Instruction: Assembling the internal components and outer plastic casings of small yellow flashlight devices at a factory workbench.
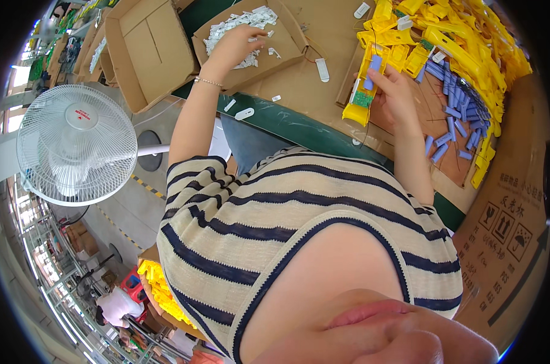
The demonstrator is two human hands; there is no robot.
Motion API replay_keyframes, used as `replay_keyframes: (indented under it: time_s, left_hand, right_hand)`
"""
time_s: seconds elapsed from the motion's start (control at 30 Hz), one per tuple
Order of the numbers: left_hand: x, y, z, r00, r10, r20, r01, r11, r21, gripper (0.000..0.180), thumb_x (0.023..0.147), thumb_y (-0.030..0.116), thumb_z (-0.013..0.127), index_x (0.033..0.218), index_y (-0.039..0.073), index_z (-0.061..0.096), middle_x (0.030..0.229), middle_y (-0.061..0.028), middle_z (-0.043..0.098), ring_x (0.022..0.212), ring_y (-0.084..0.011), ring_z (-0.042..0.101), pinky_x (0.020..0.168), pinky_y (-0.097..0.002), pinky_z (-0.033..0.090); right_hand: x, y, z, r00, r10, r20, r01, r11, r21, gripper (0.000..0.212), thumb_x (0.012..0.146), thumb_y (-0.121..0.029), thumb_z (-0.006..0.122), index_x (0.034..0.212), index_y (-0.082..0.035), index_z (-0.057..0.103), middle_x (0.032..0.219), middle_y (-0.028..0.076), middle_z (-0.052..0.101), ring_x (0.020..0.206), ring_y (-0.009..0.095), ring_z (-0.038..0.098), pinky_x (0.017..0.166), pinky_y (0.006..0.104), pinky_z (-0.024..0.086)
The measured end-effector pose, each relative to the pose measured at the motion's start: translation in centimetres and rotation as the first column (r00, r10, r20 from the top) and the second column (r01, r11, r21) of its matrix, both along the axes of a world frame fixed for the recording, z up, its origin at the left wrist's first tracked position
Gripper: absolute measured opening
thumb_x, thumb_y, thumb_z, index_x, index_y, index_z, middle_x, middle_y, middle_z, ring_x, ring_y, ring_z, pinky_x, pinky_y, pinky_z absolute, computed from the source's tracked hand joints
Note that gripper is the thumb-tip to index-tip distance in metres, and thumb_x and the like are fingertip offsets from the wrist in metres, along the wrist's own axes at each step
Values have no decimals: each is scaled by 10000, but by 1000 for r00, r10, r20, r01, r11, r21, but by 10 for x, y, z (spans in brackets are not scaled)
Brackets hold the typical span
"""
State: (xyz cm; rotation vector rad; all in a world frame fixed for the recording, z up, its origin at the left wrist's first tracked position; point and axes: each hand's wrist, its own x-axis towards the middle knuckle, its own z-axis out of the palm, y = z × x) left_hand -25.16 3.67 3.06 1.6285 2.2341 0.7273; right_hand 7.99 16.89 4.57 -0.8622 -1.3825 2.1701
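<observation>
My left hand [233, 47] reaches into a shallow cardboard tray [287, 54] over a heap of small white plastic parts [238, 23]. Its fingers are curled together among the parts; what they pinch, if anything, is too small to make out. My right hand [396, 97] grips a long yellow plastic housing [355, 113] by its side. Inside that housing sit a blue cylindrical battery [373, 71] and a green circuit board [361, 99], with thin wires trailing out. Some of the housing's far side is covered by my fingers.
Yellow housings [451, 45] pile up at the right, beside loose blue batteries [460, 109] with wires. An open cardboard box [150, 51] stands left of the tray. White pieces [322, 70] lie on the cardboard-covered table. A fan [77, 145] is at left, a printed carton [499, 230] at right.
</observation>
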Motion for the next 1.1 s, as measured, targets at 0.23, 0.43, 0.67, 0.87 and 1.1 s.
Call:
replay_keyframes:
  time_s: [0.23,0.43,0.67,0.87,1.1]
  left_hand:
    - [23,14,-3,899,-346,-268,340,938,-73,187,792,124,632,964,53,652,816,-81,605,839,-212,605,719,-309,474]
    - [61,7,48,804,-34,594,-64,988,143,148,872,114,588,940,-12,627,899,-93,655,830,-171,641,727,-291,512]
    - [87,4,57,377,-213,902,-156,945,288,187,835,52,634,1010,-3,600,888,-108,651,811,-176,633,744,-286,523]
    - [109,6,52,97,-347,933,-204,911,360,203,792,-6,660,990,-6,614,865,-98,642,796,-169,623,748,-283,523]
    - [135,9,57,613,-206,763,-170,908,382,164,735,-57,692,888,-24,644,888,-91,637,789,-148,627,726,-241,524]
  right_hand:
    - [-6,-3,3,999,18,-27,-18,1000,-3,264,846,-142,636,1066,-16,561,929,47,631,803,112,620,688,269,537]
    - [3,-2,-1,998,23,-62,-24,1000,-20,288,835,-117,646,1088,-13,559,927,48,631,816,115,615,727,261,509]
    - [2,-16,25,980,190,-67,-180,975,126,328,816,-73,657,1118,-1,549,937,41,635,817,97,604,738,236,486]
    - [-6,-29,41,971,236,-28,-225,952,208,359,793,-68,683,1118,8,548,961,45,636,833,89,606,736,236,496]
    - [-13,-38,51,981,165,99,-188,928,323,387,777,-64,698,1129,1,551,921,31,621,786,73,582,690,220,481]
